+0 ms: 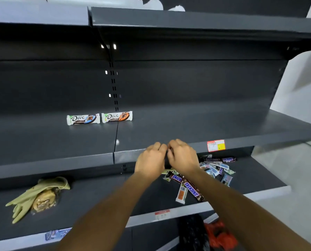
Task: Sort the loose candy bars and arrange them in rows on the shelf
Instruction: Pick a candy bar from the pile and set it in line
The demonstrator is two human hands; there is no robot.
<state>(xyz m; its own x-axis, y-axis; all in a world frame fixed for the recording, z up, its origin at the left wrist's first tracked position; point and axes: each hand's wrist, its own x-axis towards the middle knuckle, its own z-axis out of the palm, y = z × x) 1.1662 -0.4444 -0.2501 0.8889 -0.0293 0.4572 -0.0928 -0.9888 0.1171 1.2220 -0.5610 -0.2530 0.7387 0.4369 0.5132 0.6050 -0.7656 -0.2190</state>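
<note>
My two hands meet just in front of the edge of the dark grey metal middle shelf (187,127). The left hand (151,160) and the right hand (182,156) are both curled, knuckles up, around a dark narrow thing (167,163) pressed between them. I judge it is one or more brown-wrapped bars, but my fingers hide most of it. I hold it with both hands probably to square it before it goes in a row.

The heap of loose candy bars (216,169) lies on the lower shelf (115,196), just under and right of my hands, mixed in every direction. One long brown Snickers bar (193,191) sticks out towards me, touching a small white and orange bar (181,194).

On the middle shelf two white Dove bars (83,119) (117,116) stand on their long edge, end to end near the back wall (this looks like the beginning of a row, faces turned outwards so the name can be read).

Far left on the lower shelf lie pale yellow-green rubber gloves (42,192), partly over a clear packet of biscuits (43,201).
</note>
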